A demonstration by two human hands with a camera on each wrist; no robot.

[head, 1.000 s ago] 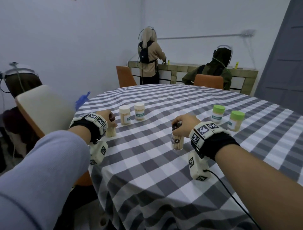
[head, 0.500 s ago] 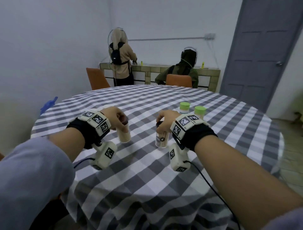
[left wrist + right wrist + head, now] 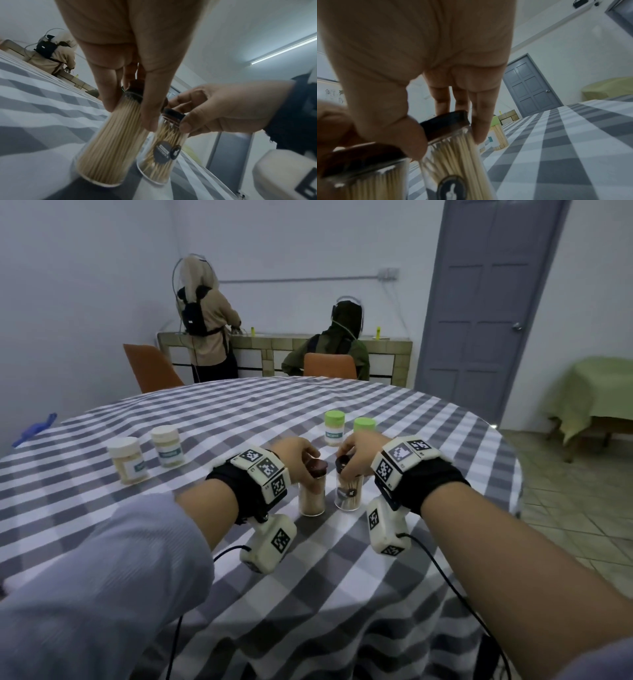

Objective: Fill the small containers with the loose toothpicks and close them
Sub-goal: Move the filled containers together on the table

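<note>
From the head view we see a round table under a grey-and-white checked cloth [image 3: 342, 412], with two white-lidded [image 3: 127, 459] and two green-lidded jars [image 3: 334, 428] further back. Only our wrist views show the fill: our left hand [image 3: 297, 453] grasps the dark-lidded clear tube [image 3: 109, 146], packed tight with toothpicks; just beside it our right hand [image 3: 359, 453] grasps the labelled clear tube [image 3: 163, 152], toothpicks looser. Both tubes stand on the cloth, gripped at their lids.

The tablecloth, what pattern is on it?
Grey and white checks on the tablecloth, clearest in the head view.
</note>
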